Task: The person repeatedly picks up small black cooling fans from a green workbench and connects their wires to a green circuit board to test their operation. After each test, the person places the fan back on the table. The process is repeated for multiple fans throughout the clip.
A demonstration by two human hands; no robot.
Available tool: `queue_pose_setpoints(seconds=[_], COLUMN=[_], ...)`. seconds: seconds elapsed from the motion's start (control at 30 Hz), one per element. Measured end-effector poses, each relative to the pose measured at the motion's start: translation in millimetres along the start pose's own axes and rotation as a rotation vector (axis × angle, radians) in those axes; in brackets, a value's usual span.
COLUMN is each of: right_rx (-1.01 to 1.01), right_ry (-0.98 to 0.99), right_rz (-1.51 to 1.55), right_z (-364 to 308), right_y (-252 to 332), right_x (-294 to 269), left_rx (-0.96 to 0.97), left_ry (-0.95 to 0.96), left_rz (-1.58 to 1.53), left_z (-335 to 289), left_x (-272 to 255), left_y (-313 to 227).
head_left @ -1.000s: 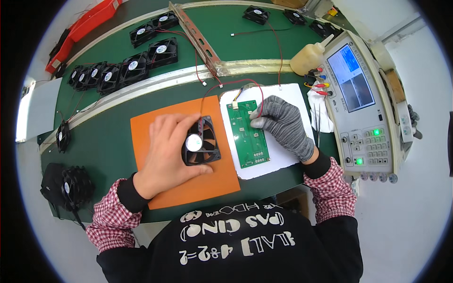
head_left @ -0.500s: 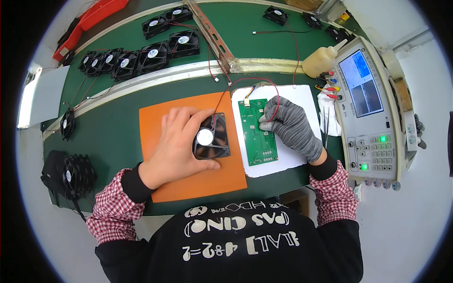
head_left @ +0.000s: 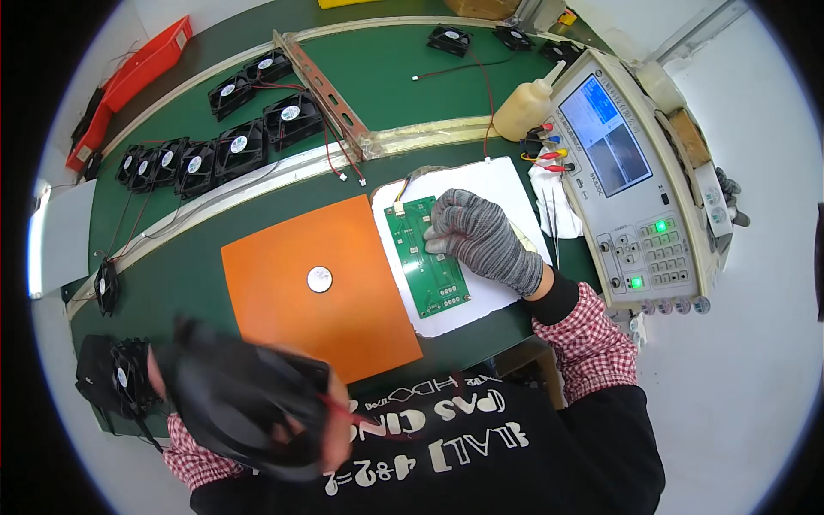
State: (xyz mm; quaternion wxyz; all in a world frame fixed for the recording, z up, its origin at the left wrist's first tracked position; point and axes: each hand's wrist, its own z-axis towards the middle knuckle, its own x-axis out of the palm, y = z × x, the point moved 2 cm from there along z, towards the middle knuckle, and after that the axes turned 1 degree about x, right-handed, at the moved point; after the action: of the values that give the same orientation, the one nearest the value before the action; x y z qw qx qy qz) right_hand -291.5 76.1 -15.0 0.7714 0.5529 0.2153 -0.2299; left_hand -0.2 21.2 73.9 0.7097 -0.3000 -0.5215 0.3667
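Black fan [head_left: 236, 399] motion-blurred, hiding most of left hand [head_left: 339, 427], also blurred.

Black fan [head_left: 236, 399], green board [head_left: 425, 276], sleeves [head_left: 592, 343] — red-checked

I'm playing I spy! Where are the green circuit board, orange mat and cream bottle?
Green circuit board [head_left: 426, 269], head view: its middle.
Orange mat [head_left: 354, 302], head view: bare surface.
Cream bottle [head_left: 521, 113], head view: its body.

A disc [head_left: 319, 279] lies on the mat [head_left: 283, 253]; to the mat's right, a board [head_left: 421, 275] on a sheet [head_left: 498, 184], partly under the right hand [head_left: 485, 240]. Farther right stands the tester [head_left: 657, 210], a bottle [head_left: 520, 113] left of its back end. Behind the strip [head_left: 421, 136] sits a fan row [head_left: 239, 148]; before the mat, a held fan [head_left: 257, 386].
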Motion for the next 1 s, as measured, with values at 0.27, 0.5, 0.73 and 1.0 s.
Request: queue_pose_setpoints(seconds=[0.27, 0.5, 0.73, 1.0], right_rx=[-0.037, 0.059, 0.148, 0.339], right_ry=[0.003, -0.022, -0.240, -0.147], right_rz=[0.023, -0.046, 0.254, 0.420], right_z=[0, -6, -8, -6], right_y=[-1, -2, -5, 14], right_x=[0, 3, -1, -11], left_rx=[0.018, 0.553, -0.073, 0.153], left_ry=[-0.378, -0.357, -0.877, -0.787], left_rz=[0.244, 2.174, 2.177, 1.960], left_z=[-11, 49, 79, 108], left_x=[11, -6, -208, -121], left_y=[-5, -21, -37, -23])
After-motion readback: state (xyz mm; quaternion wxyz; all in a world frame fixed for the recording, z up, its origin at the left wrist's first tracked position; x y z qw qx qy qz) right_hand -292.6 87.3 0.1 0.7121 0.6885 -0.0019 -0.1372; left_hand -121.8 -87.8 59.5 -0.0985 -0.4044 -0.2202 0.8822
